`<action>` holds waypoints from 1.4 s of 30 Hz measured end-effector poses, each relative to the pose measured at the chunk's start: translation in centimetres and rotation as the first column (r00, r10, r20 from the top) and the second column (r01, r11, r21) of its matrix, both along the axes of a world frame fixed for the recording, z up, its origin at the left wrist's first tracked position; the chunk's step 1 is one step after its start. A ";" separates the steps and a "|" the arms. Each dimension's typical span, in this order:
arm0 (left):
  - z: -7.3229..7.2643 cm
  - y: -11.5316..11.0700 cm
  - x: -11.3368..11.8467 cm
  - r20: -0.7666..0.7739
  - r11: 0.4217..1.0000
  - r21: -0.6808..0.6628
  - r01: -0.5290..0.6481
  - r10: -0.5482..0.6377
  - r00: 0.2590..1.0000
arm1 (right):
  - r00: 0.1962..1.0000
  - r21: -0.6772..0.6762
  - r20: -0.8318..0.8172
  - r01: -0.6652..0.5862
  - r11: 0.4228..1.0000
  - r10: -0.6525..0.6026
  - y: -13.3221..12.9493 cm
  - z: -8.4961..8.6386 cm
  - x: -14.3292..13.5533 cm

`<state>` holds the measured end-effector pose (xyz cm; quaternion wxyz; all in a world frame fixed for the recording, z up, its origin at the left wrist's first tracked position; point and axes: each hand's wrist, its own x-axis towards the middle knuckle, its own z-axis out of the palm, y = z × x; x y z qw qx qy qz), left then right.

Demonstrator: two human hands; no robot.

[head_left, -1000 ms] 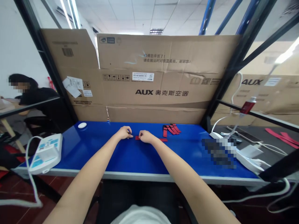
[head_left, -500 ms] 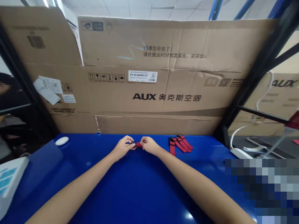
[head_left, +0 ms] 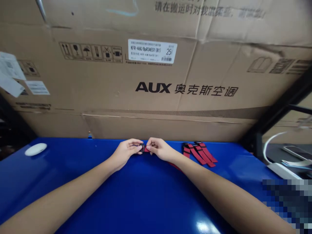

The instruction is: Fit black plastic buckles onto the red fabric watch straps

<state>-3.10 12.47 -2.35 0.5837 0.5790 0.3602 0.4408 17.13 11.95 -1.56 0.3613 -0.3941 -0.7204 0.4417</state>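
Between the fingers of my left hand [head_left: 126, 152] is a small black buckle [head_left: 142, 148], pinched by thumb and fingers. My right hand [head_left: 159, 150] grips a red strap [head_left: 147, 149] just beside the buckle, and the strap's short visible piece meets the buckle's right side. Some red webbing [head_left: 175, 166] shows below my right wrist. Whether the strap passes through the buckle is too small to tell. To the right, several red straps [head_left: 202, 153] with black buckles lie side by side on the blue table [head_left: 122, 198].
A large cardboard sheet [head_left: 109, 84] stands along the table's back edge. A white oval object [head_left: 35, 149] lies at the left. Black rack posts [head_left: 280, 113] rise at the sides. Beyond the right edge are a white power strip [head_left: 284, 170] and a phone-like object [head_left: 296, 152].
My view has tipped down and come closer to the cardboard. The buckle now shows more clearly between my hands, and red webbing has come into view below my right wrist.
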 end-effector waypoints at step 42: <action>0.4 -3.4 1.4 -0.170 0.987 0.139 -0.080 0.103 0.980 | 0.977 0.295 0.068 0.171 0.940 -0.200 -2.8 -0.1 -0.6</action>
